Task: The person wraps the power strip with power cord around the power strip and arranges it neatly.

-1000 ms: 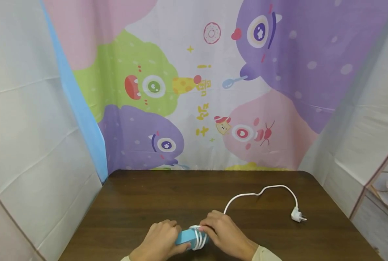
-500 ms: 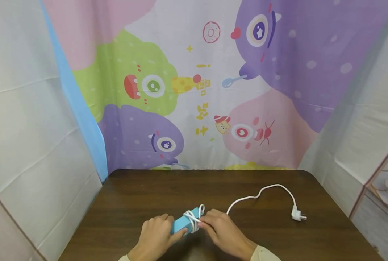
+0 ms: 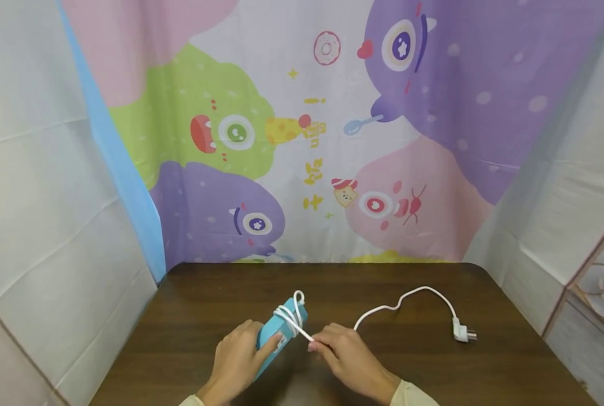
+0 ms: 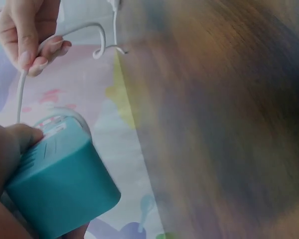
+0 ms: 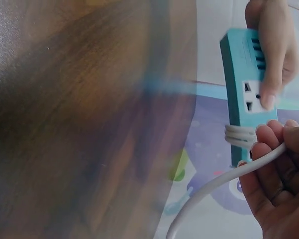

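A blue power strip (image 3: 269,331) is tilted above the table, its far end angled up and to the right in the head view. My left hand (image 3: 238,353) grips its near part, the thumb lying across the socket face (image 5: 254,94). Several turns of white cord (image 5: 239,133) wrap its far end, and a small loop (image 3: 299,296) sticks out past that end. Between thumb and fingers my right hand (image 3: 349,358) pinches the cord a short way to the right of the strip. From there the cord's free length runs over the table to a white plug (image 3: 464,332).
The dark wooden table (image 3: 205,293) has rounded far corners. A cartoon-printed curtain (image 3: 312,237) hangs along its back edge, with pale cloth walls (image 3: 68,225) on both sides. The plug lies near the table's right side.
The power strip has risen and tipped more upright, moving away from the right hand. A stretch of cord now spans between them. The plug has barely moved.
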The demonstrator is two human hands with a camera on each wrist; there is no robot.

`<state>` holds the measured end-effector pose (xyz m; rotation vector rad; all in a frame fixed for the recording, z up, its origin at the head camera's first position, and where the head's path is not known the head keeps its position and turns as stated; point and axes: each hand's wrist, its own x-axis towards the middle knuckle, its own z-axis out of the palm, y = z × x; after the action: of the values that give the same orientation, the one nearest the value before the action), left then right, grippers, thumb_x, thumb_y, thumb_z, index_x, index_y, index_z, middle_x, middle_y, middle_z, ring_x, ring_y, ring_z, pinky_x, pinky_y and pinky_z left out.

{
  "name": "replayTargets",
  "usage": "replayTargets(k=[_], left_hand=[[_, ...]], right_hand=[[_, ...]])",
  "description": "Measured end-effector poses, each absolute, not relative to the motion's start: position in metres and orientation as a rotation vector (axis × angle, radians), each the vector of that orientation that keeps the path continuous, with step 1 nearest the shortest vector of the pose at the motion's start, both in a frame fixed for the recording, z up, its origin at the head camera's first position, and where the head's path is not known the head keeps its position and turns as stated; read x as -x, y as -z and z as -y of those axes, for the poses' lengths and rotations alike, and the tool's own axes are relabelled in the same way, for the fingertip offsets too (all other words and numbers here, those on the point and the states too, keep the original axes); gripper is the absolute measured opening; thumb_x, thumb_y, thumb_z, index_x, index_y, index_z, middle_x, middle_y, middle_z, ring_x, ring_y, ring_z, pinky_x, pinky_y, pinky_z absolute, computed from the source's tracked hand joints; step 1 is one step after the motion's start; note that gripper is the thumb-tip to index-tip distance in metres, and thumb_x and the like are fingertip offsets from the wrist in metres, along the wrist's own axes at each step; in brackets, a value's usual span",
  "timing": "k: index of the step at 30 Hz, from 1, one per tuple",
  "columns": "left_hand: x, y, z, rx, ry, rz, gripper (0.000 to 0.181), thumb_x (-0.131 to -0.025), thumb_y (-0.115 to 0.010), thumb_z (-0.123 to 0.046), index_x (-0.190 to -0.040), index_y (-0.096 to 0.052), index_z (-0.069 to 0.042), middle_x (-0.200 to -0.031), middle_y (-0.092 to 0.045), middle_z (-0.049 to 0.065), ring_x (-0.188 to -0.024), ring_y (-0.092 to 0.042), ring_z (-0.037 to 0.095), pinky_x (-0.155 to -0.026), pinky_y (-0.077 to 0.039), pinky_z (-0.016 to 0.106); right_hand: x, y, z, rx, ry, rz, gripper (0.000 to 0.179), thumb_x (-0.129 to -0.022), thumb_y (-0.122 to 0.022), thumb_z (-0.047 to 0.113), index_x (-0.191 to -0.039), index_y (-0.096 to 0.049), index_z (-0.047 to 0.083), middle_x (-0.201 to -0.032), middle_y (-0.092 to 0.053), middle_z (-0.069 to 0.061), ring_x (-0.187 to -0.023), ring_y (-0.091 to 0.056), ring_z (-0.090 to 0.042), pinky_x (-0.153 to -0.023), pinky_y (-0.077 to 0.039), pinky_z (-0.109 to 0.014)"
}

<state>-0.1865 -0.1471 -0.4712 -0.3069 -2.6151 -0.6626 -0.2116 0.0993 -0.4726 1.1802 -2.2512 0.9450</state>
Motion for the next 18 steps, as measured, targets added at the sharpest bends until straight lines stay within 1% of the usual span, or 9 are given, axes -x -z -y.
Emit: replayTargets(k=[4,8,13,18], left_hand=[[0.188,0.472,0.147,0.269,0.703,2.591,0.039,-0.095,-0.070,-0.049,-0.089,-0.072,-0.011,-0.073,-0.051,-0.009,-0.060,-0.043,0.003,-0.050,-0.038,0.024],[0.186,0.470,0.146,0.243,0.788,2.599,0.040,-0.095,-0.069,-0.052,-0.091,-0.072,-0.012,-0.075,-0.053,-0.009,-0.061,-0.044,0.003,-0.052,-0.038,0.025],[0.184,0.467,0.146,0.238,0.986,2.603,0.040,-0.095,-0.070,-0.051,-0.095,-0.073,-0.011,-0.081,-0.061,-0.009,-0.064,-0.051,0.002,-0.057,-0.044,0.026],[0.185,0.463,0.148,0.280,1.248,2.573,0.039,-0.095,-0.071,-0.048,-0.095,-0.074,-0.010,-0.081,-0.068,-0.006,-0.066,-0.058,0.004,-0.059,-0.049,0.025]], right_hand=[[0.209,0.476,-0.098,-1.206,-0.931,2.240,0.015,-0.100,-0.067,0.024,-0.087,-0.071,0.018,-0.074,-0.057,0.012,-0.073,-0.048,0.004,-0.066,-0.039,-0.008],[0.208,0.481,-0.098,-1.238,-0.926,2.240,0.010,-0.097,-0.070,0.020,-0.087,-0.071,0.018,-0.077,-0.057,0.014,-0.075,-0.050,0.005,-0.068,-0.040,-0.008],[0.208,0.488,-0.098,-1.273,-0.965,2.251,0.007,-0.093,-0.074,0.013,-0.088,-0.072,0.017,-0.079,-0.061,0.011,-0.077,-0.053,0.005,-0.069,-0.043,-0.009],[0.210,0.496,-0.101,-1.286,-0.949,2.275,0.005,-0.092,-0.075,0.017,-0.087,-0.073,0.018,-0.079,-0.064,0.012,-0.076,-0.053,0.005,-0.069,-0.044,-0.010]])
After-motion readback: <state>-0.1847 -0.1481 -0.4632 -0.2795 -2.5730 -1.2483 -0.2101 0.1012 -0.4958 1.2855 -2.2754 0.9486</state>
